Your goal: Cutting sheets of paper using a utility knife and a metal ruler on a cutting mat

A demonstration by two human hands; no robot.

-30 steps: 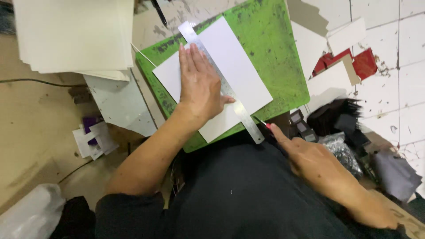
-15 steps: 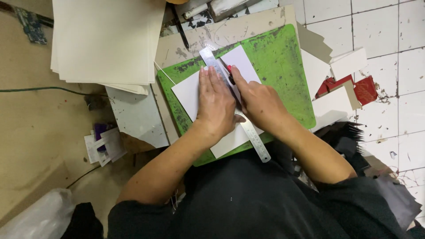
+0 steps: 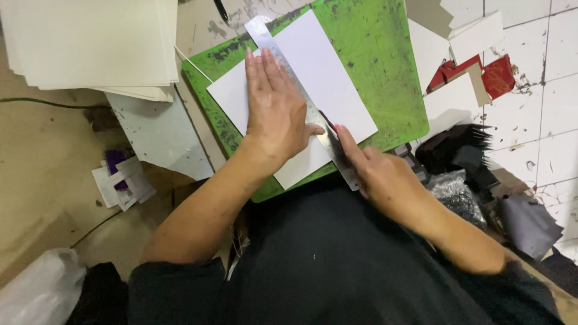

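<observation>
Your left hand (image 3: 274, 108) lies flat, fingers together, pressing the metal ruler (image 3: 301, 96) onto the white sheet (image 3: 328, 72), which sits on the green cutting mat (image 3: 379, 54). At 4 o'clock from it, your right hand (image 3: 376, 171) is closed round a thin dark blade (image 3: 328, 122), its tip against the ruler's edge on the sheet. A stack of cream sheets (image 3: 90, 42) lies at 10 o'clock, red scraps (image 3: 497, 75) at 2 o'clock.

We're down on the tiled floor (image 3: 557, 102) of a paper-craft workshop here, scarred green cutting mat (image 3: 385, 66), stacked cream sheets (image 3: 90, 42), red card offcuts (image 3: 497, 75) scattered about.
</observation>
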